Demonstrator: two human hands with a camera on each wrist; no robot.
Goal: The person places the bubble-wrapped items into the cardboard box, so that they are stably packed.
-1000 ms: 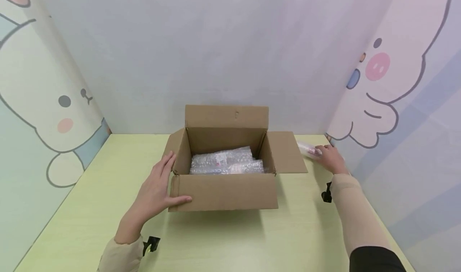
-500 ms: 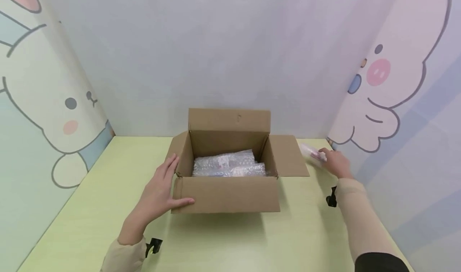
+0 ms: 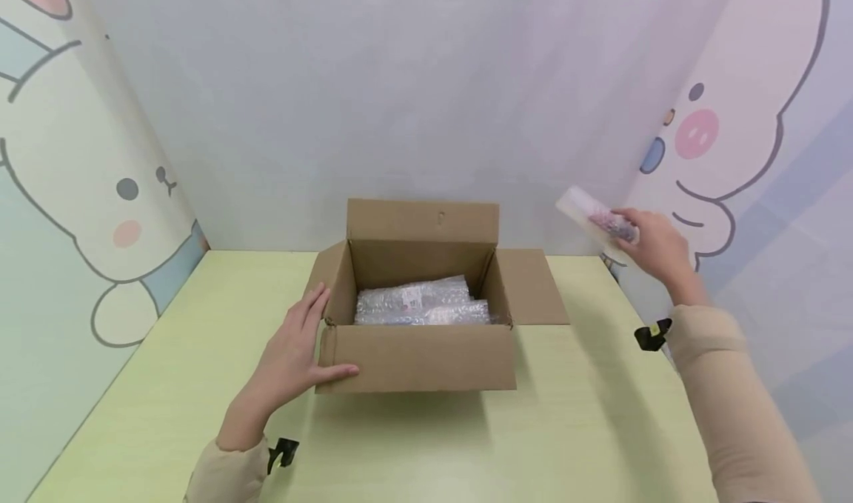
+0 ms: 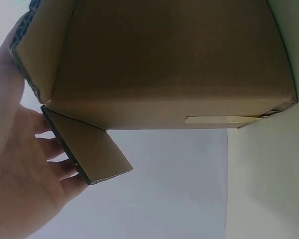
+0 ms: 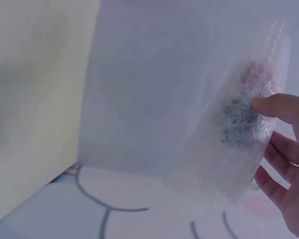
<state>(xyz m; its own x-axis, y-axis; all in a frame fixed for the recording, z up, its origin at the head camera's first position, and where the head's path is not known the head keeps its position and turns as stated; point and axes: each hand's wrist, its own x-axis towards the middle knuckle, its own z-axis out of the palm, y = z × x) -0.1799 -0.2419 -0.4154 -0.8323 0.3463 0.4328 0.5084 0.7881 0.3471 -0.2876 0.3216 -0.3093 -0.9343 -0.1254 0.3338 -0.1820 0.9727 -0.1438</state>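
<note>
An open cardboard box (image 3: 416, 358) stands mid-table with its flaps folded outward. Inside lie bubble-wrapped packages (image 3: 436, 293), one bearing a small white label. At the box's near left corner is my left hand (image 3: 283, 358), fingers extended along the left flap (image 3: 326, 270) and thumb on the front flap. The left wrist view shows those fingers behind a flap (image 4: 87, 147). Raised above the table's far right corner, my right hand (image 3: 660, 247) pinches a bubble-wrapped packet (image 5: 241, 124) between thumb and fingers. Something reddish and dark shows through the wrap; its kind is unclear.
The pale yellow-green table (image 3: 553, 421) meets a plain back wall (image 3: 426, 95). Side walls carry cartoon animals. The box's right flap (image 3: 532, 287) sticks out toward the right hand's side. Black wrist mounts (image 3: 653, 335) hang at both sleeves.
My right hand has lifted the bubble-wrapped packet off the table at the far right, upward and slightly right. The left hand keeps its place on the box.
</note>
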